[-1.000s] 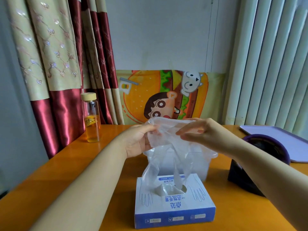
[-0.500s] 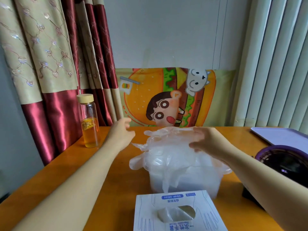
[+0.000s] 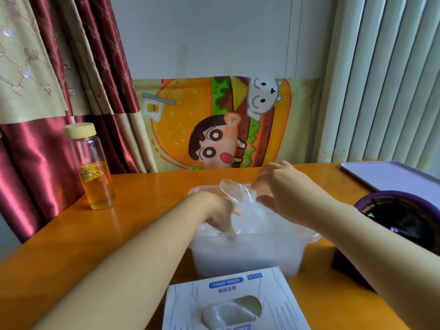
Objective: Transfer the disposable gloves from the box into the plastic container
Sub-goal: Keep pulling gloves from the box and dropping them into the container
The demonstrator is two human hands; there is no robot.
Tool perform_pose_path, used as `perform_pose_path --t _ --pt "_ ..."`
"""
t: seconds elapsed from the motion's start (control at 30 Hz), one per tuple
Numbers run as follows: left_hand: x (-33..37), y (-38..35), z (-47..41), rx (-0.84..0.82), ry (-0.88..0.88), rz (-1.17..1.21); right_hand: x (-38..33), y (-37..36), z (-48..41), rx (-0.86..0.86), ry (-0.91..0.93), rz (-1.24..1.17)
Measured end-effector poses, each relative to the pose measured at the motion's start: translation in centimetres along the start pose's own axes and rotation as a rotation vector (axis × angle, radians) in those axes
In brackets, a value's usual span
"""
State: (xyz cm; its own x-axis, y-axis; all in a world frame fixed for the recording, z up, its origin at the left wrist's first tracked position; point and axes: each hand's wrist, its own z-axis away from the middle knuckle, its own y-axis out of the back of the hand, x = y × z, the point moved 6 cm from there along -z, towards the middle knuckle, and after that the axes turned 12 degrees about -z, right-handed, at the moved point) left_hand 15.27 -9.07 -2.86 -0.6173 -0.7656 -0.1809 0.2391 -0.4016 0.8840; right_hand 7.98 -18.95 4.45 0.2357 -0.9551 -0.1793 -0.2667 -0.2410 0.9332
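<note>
A white and blue glove box (image 3: 235, 303) lies at the near edge, with a crumpled clear glove showing in its oval opening. Just behind it stands a translucent plastic container (image 3: 247, 253) holding clear disposable gloves (image 3: 238, 194). My left hand (image 3: 221, 214) reaches down inside the container, fingers pressing on the gloves. My right hand (image 3: 283, 194) hovers over the container's far right side, fingers spread, touching a piece of glove that sticks up above the rim.
A glass bottle (image 3: 94, 167) with amber liquid and a tan lid stands on the orange table (image 3: 133, 222) at the left. A dark purple-rimmed object (image 3: 404, 215) sits close to the right, a lilac tray (image 3: 390, 175) behind it. Curtains and a cartoon cloth line the back.
The gloves were pulled from the box and laid over the container. Now my left hand has dropped into the container onto them, and my right hand has stayed above the rim.
</note>
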Motion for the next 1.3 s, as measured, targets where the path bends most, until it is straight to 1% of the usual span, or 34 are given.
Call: perform_pose_path --t 0.03,0.07,0.1,0.17,0.27,0.37,0.43,0.5,0.57,0.63,0.7,0.73,0.77,0.8,0.87,0.93,1.03,1.1,1.2,1.3 --pt "0.1 -0.1 -0.2 -0.013 -0.015 0.011 -0.4 -0.7 -0.7 -0.069 0.027 -0.089" --pt "0.3 -0.3 -0.4 -0.021 -0.030 0.022 -0.4 -2.1 -1.3 -0.190 0.036 -0.121" --pt "0.5 -0.5 -0.6 -0.020 -0.042 0.025 -0.1 -3.8 -1.6 -0.318 0.031 -0.099" --pt "0.9 -1.0 -0.9 -0.019 -0.058 0.011 1.7 -6.6 -1.9 -0.514 -0.018 0.000" --pt "1.4 -2.0 -1.1 -0.054 -0.104 -0.018 4.1 -9.4 -2.0 -0.658 -0.094 0.007" --pt "1.3 -2.2 -1.2 -0.062 -0.092 0.014 4.5 -10.9 -2.2 -0.722 -0.124 -0.020" --pt "0.7 -1.5 -0.6 -0.013 -0.069 0.051 4.6 -10.7 -2.4 -0.693 -0.116 -0.016" --pt "-0.2 -0.1 0.8 0.071 -0.067 0.108 4.5 -9.4 -2.4 -0.620 -0.111 -0.032" --pt "-1.4 1.2 3.1 0.168 -0.076 0.210 3.6 -6.6 -2.2 -0.469 -0.071 -0.015" --pt "-2.3 2.3 5.9 0.312 -0.078 0.334 1.5 -2.9 -1.3 -0.250 0.018 -0.048" --pt "-2.7 2.6 8.7 0.466 -0.082 0.471 -1.3 0.2 0.6 -0.069 0.136 -0.173" --pt "-2.7 2.4 10.0 0.527 -0.095 0.547 -2.7 0.9 1.8 -0.044 0.180 -0.244" --pt "-2.5 1.8 11.3 0.567 -0.112 0.626 -4.0 0.9 3.2 -0.076 0.209 -0.298" --pt "-2.3 1.2 12.1 0.580 -0.137 0.699 -4.9 0.4 4.4 -0.152 0.222 -0.330" --pt "-1.3 -1.2 13.6 0.542 -0.169 0.784 -6.0 -2.3 7.0 -0.339 0.208 -0.347" --pt "-0.3 -3.9 14.0 0.470 -0.148 0.755 -5.7 -5.2 8.4 -0.430 0.169 -0.335" --pt "1.4 -7.6 13.6 0.394 -0.081 0.594 -5.0 -8.2 9.2 -0.411 0.099 -0.395" --pt "2.4 -9.4 13.0 0.375 -0.059 0.536 -4.9 -9.1 9.4 -0.348 0.063 -0.483" --pt "3.1 -11.2 12.1 0.407 -0.047 0.524 -5.3 -9.6 9.4 -0.260 0.029 -0.588" --pt "3.0 -12.0 11.9 0.440 -0.017 0.539 -5.6 -10.1 9.4 -0.187 0.023 -0.566"
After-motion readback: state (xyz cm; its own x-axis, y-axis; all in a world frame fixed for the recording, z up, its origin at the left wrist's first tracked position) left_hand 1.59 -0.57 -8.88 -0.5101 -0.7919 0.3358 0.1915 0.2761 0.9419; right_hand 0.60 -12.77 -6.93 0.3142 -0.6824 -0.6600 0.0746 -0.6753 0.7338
